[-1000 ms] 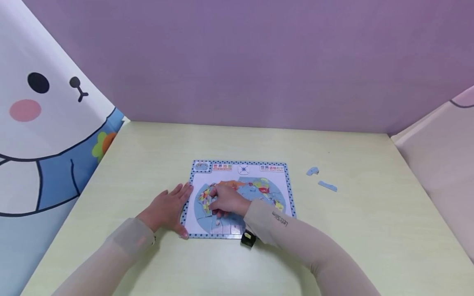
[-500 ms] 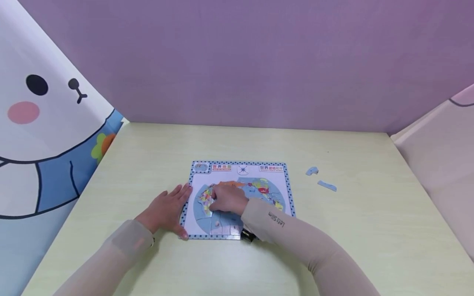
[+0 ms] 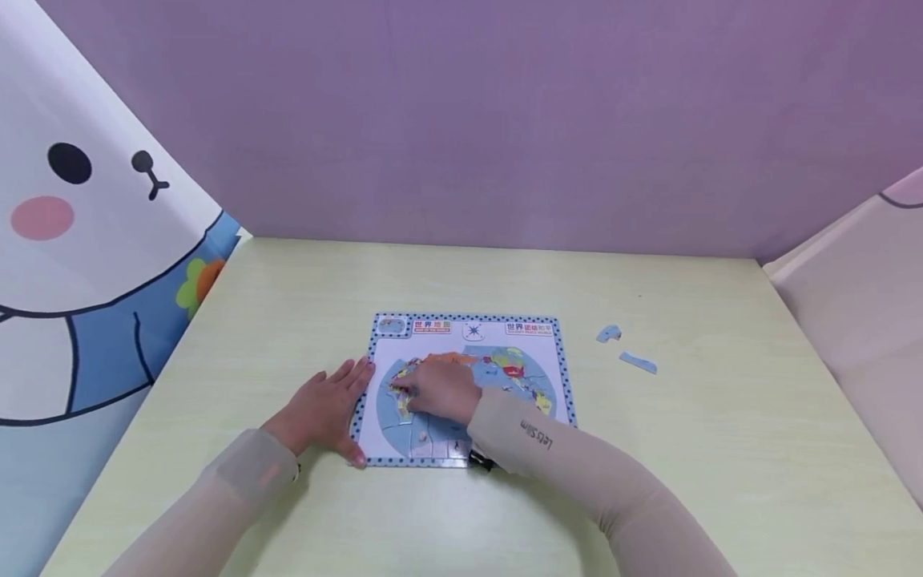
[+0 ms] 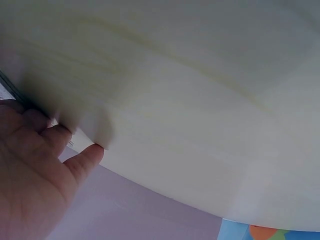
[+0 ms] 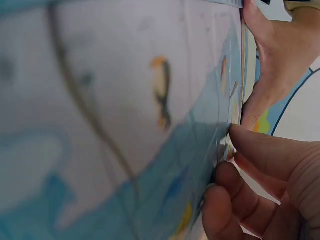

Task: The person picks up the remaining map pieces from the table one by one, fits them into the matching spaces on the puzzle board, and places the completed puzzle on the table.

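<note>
A world map puzzle board point(image 3: 465, 327) with a dotted blue border lies on the table. My right hand point(image 3: 441, 390) bends over the left part of the map, thumb and fingertips pinching a small colourful puzzle piece point(image 3: 401, 386) at the surface. The right wrist view has the thumb point(image 5: 270, 150) and curled fingers close against the board; the piece between them is mostly hidden. Along the board's left edge rests my left hand point(image 3: 326, 410), fingers spread and thumb near the lower left corner. In the left wrist view its fingers point(image 4: 85, 162) touch the board's edge.
Two loose blue puzzle pieces lie right of the board, a curved one point(image 3: 609, 333) and a long strip point(image 3: 638, 363). A purple wall point(image 3: 505, 128) stands behind the table point(image 3: 721, 417), with a cartoon-printed panel point(image 3: 108, 240) on the left.
My right hand has shifted slightly left on the map, and its index finger now reaches further out. My left hand stays at the board's edge.
</note>
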A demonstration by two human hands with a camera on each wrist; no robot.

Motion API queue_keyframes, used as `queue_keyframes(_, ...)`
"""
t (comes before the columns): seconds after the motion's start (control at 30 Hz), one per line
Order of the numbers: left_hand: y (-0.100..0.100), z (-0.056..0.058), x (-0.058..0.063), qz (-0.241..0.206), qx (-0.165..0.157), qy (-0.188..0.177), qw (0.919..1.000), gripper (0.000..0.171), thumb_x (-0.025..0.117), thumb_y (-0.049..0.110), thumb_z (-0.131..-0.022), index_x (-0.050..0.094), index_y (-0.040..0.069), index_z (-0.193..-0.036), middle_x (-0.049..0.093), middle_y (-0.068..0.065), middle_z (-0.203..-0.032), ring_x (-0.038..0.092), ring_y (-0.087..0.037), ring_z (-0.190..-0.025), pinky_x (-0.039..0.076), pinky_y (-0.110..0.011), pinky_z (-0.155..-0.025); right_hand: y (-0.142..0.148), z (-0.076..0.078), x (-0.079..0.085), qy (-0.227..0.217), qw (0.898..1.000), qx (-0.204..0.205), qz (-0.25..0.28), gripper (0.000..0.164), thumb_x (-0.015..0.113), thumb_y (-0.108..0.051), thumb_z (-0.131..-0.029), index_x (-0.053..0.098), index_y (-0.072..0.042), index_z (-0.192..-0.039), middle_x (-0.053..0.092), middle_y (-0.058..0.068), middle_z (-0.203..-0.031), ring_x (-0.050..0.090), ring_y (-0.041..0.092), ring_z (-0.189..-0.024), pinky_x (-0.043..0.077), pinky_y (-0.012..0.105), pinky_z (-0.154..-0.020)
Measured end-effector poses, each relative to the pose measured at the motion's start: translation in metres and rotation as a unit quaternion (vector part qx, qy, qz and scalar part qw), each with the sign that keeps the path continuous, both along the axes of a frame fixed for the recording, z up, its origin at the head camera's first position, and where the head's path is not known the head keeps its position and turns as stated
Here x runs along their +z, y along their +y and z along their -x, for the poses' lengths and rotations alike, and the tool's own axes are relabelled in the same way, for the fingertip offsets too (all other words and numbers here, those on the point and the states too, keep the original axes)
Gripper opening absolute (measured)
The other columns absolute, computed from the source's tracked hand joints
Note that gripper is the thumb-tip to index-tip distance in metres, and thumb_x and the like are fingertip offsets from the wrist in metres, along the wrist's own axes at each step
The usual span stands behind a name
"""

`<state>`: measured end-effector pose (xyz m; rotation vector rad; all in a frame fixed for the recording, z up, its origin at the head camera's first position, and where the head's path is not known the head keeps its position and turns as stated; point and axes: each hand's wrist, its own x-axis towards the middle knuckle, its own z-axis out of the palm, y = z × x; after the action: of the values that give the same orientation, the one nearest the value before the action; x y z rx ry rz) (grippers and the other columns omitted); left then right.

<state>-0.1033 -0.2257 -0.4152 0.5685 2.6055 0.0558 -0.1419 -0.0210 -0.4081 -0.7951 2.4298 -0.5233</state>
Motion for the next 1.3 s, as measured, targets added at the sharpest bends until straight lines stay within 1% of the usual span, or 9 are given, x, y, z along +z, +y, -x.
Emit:
queue_keyframes(0.1, 0.000, 0.000, 0.000, -0.004, -0.001, 0.003, 1.0000, 0.133, 0.078, 0.071, -0.054, 0.023, -0.004, -0.149, 0.023, -0.022, -0.155, 0.020, -0.043, -0.140, 0.026, -0.065, -0.105, 0.000, -0.001, 0.001, 0.021, 0.999, 0.016, -0.024, 0.045, 0.072, -0.028, -0.087, 0.059, -0.029, -0.130, 0.065, -0.002, -0.121, 0.056, 0.008, -0.072, 0.042, 0.021, -0.056)
queue_keyframes(0.3, -0.001, -0.001, 0.000, -0.009, 0.002, 0.000, 1.0000, 0.133, 0.079, 0.070, -0.054, 0.023, -0.005, -0.148, 0.023, -0.022, -0.154, 0.020, -0.044, -0.140, 0.026, -0.065, -0.104, -0.001, -0.002, 0.006, 0.069, 0.994, 0.047, -0.063, 0.043, 0.071, -0.033, -0.085, 0.061, -0.028, -0.127, 0.066, -0.005, -0.117, 0.061, 0.013, -0.102, 0.046, 0.029, -0.086)
queue_keyframes(0.43, -0.002, 0.000, 0.001, -0.004, -0.001, 0.006, 1.0000, 0.133, 0.079, 0.070, -0.054, 0.023, -0.005, -0.148, 0.023, -0.022, -0.154, 0.021, -0.044, -0.140, 0.027, -0.065, -0.104, -0.002, -0.001, 0.008, 0.074, 0.993, 0.059, -0.067, 0.043, 0.071, -0.034, -0.086, 0.062, -0.028, -0.126, 0.066, -0.005, -0.119, 0.060, 0.014, -0.109, 0.043, 0.035, -0.095)
queue_keyframes(0.53, -0.003, -0.001, 0.002, -0.006, 0.003, 0.001, 1.0000, 0.133, 0.079, 0.070, -0.054, 0.022, -0.005, -0.148, 0.023, -0.022, -0.154, 0.020, -0.044, -0.140, 0.027, -0.065, -0.104, 0.001, 0.003, 0.008, 0.056, 0.996, 0.060, -0.043, 0.042, 0.070, -0.037, -0.087, 0.062, -0.026, -0.127, 0.066, -0.006, -0.119, 0.061, 0.012, -0.103, 0.044, 0.034, -0.092)
queue_keyframes(0.63, -0.002, -0.002, 0.002, -0.009, 0.012, -0.009, 0.9998, 0.133, 0.080, 0.068, -0.054, 0.021, -0.004, -0.149, 0.022, -0.021, -0.155, 0.019, -0.044, -0.141, 0.025, -0.066, -0.105, 0.014, 0.012, 0.009, 0.022, 0.999, 0.017, 0.025, 0.041, 0.068, -0.036, -0.089, 0.064, -0.020, -0.127, 0.067, -0.005, -0.117, 0.063, 0.011, -0.097, 0.048, 0.031, -0.086)
queue_keyframes(0.8, -0.001, -0.001, -0.001, -0.010, 0.016, -0.013, 0.9997, 0.134, 0.081, 0.067, -0.054, 0.019, -0.003, -0.150, 0.020, -0.021, -0.156, 0.017, -0.043, -0.141, 0.023, -0.066, -0.105, 0.067, 0.038, 0.012, 0.011, 0.991, -0.075, 0.110, 0.033, 0.067, -0.027, -0.091, 0.066, -0.013, -0.121, 0.071, 0.000, -0.099, 0.064, 0.013, -0.079, 0.050, 0.029, -0.068)
queue_keyframes(1.0, -0.002, 0.000, -0.002, -0.012, 0.009, -0.002, 0.9999, 0.134, 0.081, 0.067, -0.053, 0.021, -0.005, -0.149, 0.022, -0.022, -0.155, 0.019, -0.043, -0.141, 0.025, -0.066, -0.105, 0.156, 0.068, 0.022, 0.030, 0.988, -0.142, 0.055, 0.036, 0.066, -0.020, -0.091, 0.062, -0.009, -0.126, 0.067, 0.008, -0.105, 0.061, 0.021, -0.092, 0.050, 0.038, -0.080)
queue_keyframes(1.13, -0.002, -0.001, -0.001, -0.013, 0.014, -0.011, 0.9998, 0.134, 0.081, 0.067, -0.053, 0.020, -0.004, -0.150, 0.021, -0.021, -0.155, 0.017, -0.043, -0.141, 0.024, -0.066, -0.105, 0.206, 0.085, 0.023, 0.024, 0.981, -0.191, 0.022, 0.040, 0.065, -0.018, -0.092, 0.059, -0.005, -0.129, 0.063, 0.014, -0.106, 0.059, 0.026, -0.091, 0.049, 0.041, -0.077)
queue_keyframes(1.3, 0.000, -0.001, -0.001, -0.007, 0.022, -0.018, 0.9996, 0.135, 0.081, 0.066, -0.053, 0.017, -0.001, -0.151, 0.019, -0.019, -0.157, 0.015, -0.041, -0.142, 0.023, -0.065, -0.106, 0.250, 0.094, 0.019, 0.020, 0.982, -0.188, -0.027, 0.044, 0.063, -0.019, -0.092, 0.055, -0.001, -0.132, 0.061, 0.018, -0.108, 0.059, 0.028, -0.090, 0.048, 0.044, -0.075)
